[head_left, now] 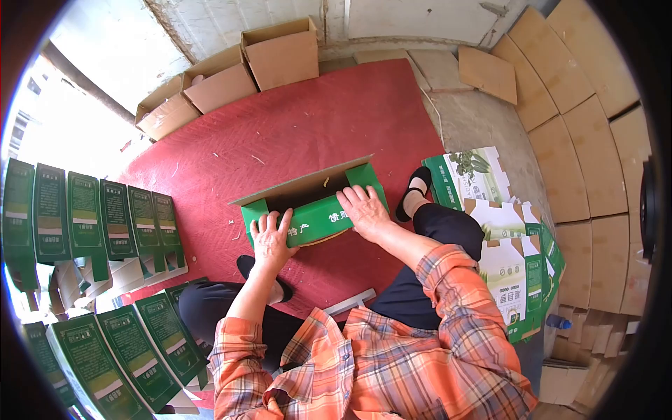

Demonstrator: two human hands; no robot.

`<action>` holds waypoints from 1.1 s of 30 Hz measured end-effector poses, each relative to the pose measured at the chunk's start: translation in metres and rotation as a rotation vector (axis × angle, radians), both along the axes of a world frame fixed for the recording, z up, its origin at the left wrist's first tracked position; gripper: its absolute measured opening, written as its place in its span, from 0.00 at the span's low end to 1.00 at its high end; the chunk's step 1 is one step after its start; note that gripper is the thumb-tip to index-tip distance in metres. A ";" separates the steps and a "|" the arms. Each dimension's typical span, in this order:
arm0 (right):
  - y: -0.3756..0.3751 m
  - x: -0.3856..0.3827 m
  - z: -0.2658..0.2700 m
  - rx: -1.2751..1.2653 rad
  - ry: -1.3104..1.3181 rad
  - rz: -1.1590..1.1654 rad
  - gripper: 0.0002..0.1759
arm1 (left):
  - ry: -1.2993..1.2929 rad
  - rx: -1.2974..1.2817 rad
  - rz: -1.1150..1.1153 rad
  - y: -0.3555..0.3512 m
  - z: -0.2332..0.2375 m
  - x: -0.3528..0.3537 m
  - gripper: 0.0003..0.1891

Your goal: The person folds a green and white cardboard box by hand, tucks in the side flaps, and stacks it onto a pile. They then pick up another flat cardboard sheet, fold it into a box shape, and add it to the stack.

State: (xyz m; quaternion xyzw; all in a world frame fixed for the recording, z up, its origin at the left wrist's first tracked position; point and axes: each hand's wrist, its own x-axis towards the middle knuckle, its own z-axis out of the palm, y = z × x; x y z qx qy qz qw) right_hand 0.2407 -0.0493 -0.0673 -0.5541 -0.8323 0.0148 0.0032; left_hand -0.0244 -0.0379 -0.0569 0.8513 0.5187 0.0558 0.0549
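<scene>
A person's hands work a green box [318, 215] at centre frame, over a red mat [231, 147]: left hand [271, 241] with fingers spread wide, right hand [364, 208] with fingers closer together, both across the near edge; whether they pinch it cannot be told. Uneven pressure could crease the panel or skew the open far flap [301, 180]. At lower left, a knee swung outward could topple standing cartons [143, 346].

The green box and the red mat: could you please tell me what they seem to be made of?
Green box: likely thin cardboard, smoothly printed outside; its raised flap shows plain brown inside.
Red mat: probably carpet-like fabric, with a matte, rippled surface, though the weave is too fine to make out.
</scene>
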 end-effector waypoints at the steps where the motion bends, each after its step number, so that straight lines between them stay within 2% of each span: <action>1: 0.001 -0.002 -0.006 0.017 -0.008 -0.011 0.48 | -0.010 -0.019 -0.004 0.001 -0.001 0.000 0.51; 9: 0.004 0.000 -0.006 0.022 -0.003 0.004 0.40 | -0.029 -0.024 -0.030 0.003 0.000 -0.001 0.45; 11: 0.006 0.003 -0.002 0.036 0.033 0.040 0.25 | -0.054 -0.004 -0.068 0.004 -0.001 -0.003 0.45; 12: 0.007 0.004 -0.001 0.033 0.035 0.046 0.25 | -0.052 -0.006 -0.061 0.005 -0.002 -0.003 0.45; 17: 0.009 0.004 0.000 -0.006 0.066 0.054 0.28 | -0.113 0.001 -0.086 0.008 -0.003 -0.006 0.46; 21: 0.012 0.004 0.006 -0.091 0.065 0.040 0.37 | -0.126 -0.054 -0.093 0.012 -0.005 -0.009 0.47; 26: 0.013 0.003 -0.003 -0.124 0.074 0.010 0.37 | -0.099 -0.141 -0.085 0.013 -0.003 -0.011 0.50; 30: 0.009 0.003 -0.006 -0.098 0.097 -0.002 0.40 | -0.125 -0.098 -0.119 0.009 -0.006 -0.009 0.51; 32: 0.008 0.001 -0.003 -0.155 0.072 -0.005 0.49 | -0.114 -0.045 -0.117 0.009 -0.011 -0.009 0.53; 33: 0.006 0.002 -0.004 -0.159 0.068 -0.014 0.49 | -0.119 -0.050 -0.125 0.010 -0.013 -0.009 0.53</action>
